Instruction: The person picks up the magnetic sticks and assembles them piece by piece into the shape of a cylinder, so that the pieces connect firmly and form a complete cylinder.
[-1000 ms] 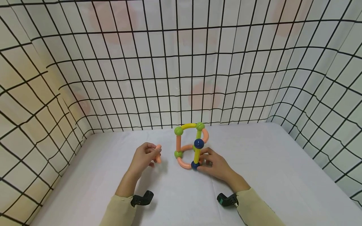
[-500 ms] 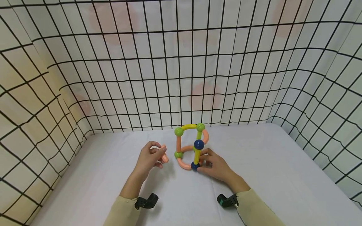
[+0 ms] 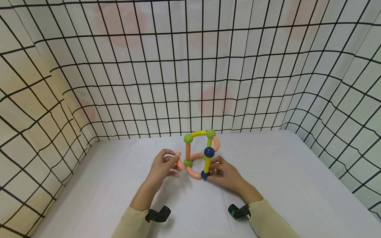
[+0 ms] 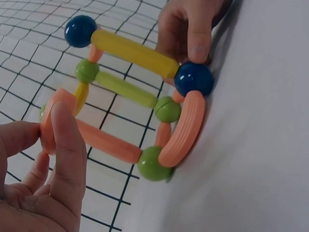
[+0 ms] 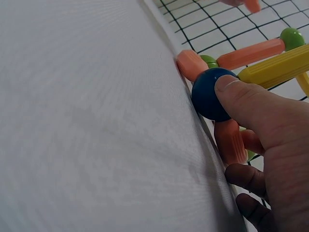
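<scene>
My left hand (image 3: 160, 168) pinches a curved orange rod (image 4: 47, 124) between thumb and fingers, just left of a frame of magnetic rods and balls. On that frame's lower front corner, my right hand (image 3: 228, 173) grips a dark blue ball (image 5: 206, 96), thumb pressed on its side. A straight yellow rod (image 3: 207, 165) rises from this ball to an upper blue ball (image 3: 209, 152). Behind stand an upright orange rod (image 3: 188, 151) and a light green rod (image 4: 126, 89), topped by green balls (image 3: 188, 138) that a curved yellow rod (image 3: 198, 133) joins. Curved orange rods (image 4: 186, 130) link the lower balls.
White cloth covers the table (image 3: 282, 175). A white wall with a black grid (image 3: 178, 72) encloses the back and both sides. Black wrist cameras (image 3: 158, 214) sit on both forearms, by the beige sleeves (image 3: 271, 216).
My left hand has moved right with the curved orange rod, up close to the frame, and the rod has tilted. The right hand and the frame have stayed put.
</scene>
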A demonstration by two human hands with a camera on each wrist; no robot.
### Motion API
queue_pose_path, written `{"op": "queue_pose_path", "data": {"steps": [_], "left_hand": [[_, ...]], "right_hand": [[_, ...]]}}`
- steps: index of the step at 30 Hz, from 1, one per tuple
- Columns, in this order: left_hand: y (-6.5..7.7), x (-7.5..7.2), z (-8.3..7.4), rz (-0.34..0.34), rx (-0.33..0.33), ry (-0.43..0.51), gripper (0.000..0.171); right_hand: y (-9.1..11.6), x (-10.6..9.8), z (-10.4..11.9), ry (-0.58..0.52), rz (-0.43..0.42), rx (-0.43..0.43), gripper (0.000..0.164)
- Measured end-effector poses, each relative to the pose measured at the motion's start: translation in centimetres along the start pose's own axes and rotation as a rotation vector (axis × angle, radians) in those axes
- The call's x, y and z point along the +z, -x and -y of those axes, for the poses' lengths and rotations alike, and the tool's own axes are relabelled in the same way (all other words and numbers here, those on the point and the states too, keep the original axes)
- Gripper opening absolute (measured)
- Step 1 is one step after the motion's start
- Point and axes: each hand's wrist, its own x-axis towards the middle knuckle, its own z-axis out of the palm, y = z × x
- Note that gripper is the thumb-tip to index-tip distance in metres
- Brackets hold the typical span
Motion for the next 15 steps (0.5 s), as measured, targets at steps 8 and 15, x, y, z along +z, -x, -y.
{"op": "queue_pose_path", "data": {"steps": [8,15], "left_hand": [[0.2,1.0,-0.4,-0.007,0.002,0.061,0.029],[0.0,2.1,-0.8,0.028,0.057,0.094,0.026]], "right_hand": [[0.0,0.0,0.1,0.003,0.001,-0.010,0.028],[0.1,0.0,-0.1,0.010,-0.009,-0.024,0.024]]}}
